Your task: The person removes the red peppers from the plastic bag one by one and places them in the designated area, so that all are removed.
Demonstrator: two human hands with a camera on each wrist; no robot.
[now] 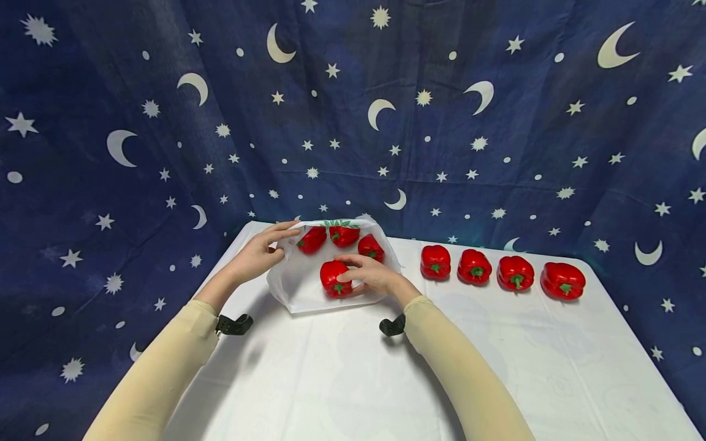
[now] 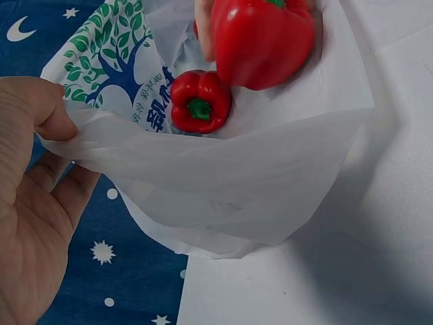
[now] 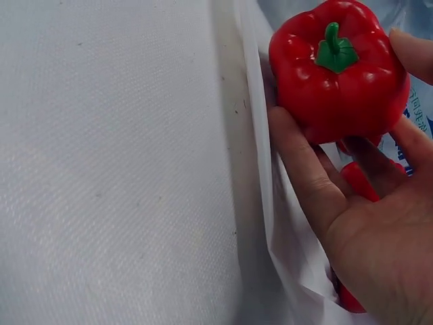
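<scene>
A white plastic bag (image 1: 300, 288) with a green and blue tree print lies with its mouth spread on the table. My left hand (image 1: 256, 254) pinches the bag's rim between thumb and fingers, plainly so in the left wrist view. With my right hand (image 1: 369, 274) I grip a red bell pepper (image 1: 333, 279) with a green stem, inside the bag's mouth. Deeper in the bag lie several more red peppers, among them a left one (image 1: 312, 239), a middle one (image 1: 344, 236) and a right one (image 1: 371, 247). The right wrist view shows fingers curled round the held pepper (image 3: 338, 74).
On the white-covered table (image 1: 342, 380), several red peppers stand in a row right of the bag, from a near one (image 1: 435, 263) to a far right one (image 1: 562, 281). A dark blue curtain (image 1: 342, 110) with moons and stars hangs behind and at both sides.
</scene>
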